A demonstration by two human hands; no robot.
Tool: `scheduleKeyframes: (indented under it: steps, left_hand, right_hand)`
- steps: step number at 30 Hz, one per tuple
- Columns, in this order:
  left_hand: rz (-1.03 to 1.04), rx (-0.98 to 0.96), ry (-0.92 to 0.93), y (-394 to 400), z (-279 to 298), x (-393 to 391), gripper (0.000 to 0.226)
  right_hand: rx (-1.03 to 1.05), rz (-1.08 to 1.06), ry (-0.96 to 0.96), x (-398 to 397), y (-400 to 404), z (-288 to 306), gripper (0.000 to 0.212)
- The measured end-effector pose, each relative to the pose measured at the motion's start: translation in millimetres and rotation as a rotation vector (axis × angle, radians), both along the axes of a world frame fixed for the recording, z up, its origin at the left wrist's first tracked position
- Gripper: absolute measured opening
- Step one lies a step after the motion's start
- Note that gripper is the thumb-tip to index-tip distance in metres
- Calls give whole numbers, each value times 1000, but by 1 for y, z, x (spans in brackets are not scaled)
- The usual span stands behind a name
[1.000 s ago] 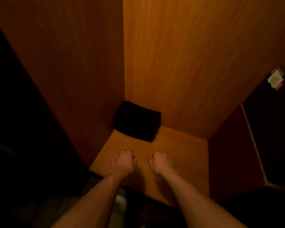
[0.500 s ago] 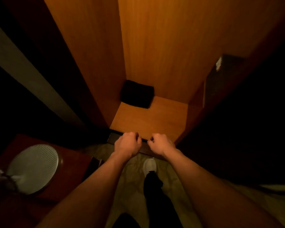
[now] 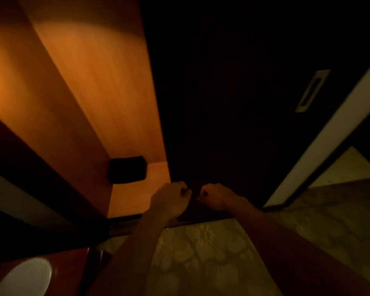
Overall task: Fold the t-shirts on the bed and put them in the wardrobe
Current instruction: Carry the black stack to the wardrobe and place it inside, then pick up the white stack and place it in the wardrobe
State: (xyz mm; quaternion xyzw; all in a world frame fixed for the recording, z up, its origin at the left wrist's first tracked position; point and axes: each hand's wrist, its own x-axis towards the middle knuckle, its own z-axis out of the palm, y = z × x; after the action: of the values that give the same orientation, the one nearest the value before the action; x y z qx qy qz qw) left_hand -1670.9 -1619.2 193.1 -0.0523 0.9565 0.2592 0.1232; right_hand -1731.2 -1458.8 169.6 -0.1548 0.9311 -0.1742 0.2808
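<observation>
A folded black t-shirt (image 3: 127,168) lies in the back left corner of the wardrobe's orange wooden shelf (image 3: 135,199). My left hand (image 3: 169,198) and my right hand (image 3: 217,196) hover side by side in front of the shelf's right end, near the edge of the dark wardrobe door (image 3: 233,103). Both hands have their fingers curled in and hold nothing. Neither touches the t-shirt, which sits well behind and left of them.
The dark door carries a recessed handle (image 3: 312,90) at the upper right. Patterned pale floor (image 3: 201,257) spreads below my arms. A round white ribbed object (image 3: 24,278) sits on a red-brown surface (image 3: 71,265) at the bottom left.
My hands have drawn back out of the wardrobe, from over the shelf to its front edge. The view has swung right, and the dark door now fills the right side.
</observation>
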Motion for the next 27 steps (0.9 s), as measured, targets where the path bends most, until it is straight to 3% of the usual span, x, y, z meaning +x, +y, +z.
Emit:
scheduleKeyframes:
  steps: [6, 10, 15, 20, 24, 27]
  left_hand:
    - [19, 181, 36, 115, 31, 15, 27]
    - [5, 262, 106, 176, 51, 19, 28]
    - [-112, 292, 184, 254, 81, 20, 24]
    - [-236, 321, 151, 337, 92, 17, 24]
    - [-377, 358, 78, 407, 84, 9, 12]
    - [-502, 401, 7, 463, 77, 2, 19]
  right_hand:
    - [-156, -229, 27, 30, 117, 45, 15]
    - [-246, -405, 101, 50, 197, 70, 26]
    - [-386, -597, 143, 81, 291, 95, 26]
    - [-450, -778, 163, 114, 369, 94, 24]
    - [-500, -965, 151, 140, 423, 91, 25]
    - [-523, -1157, 204, 165, 471, 89, 26]
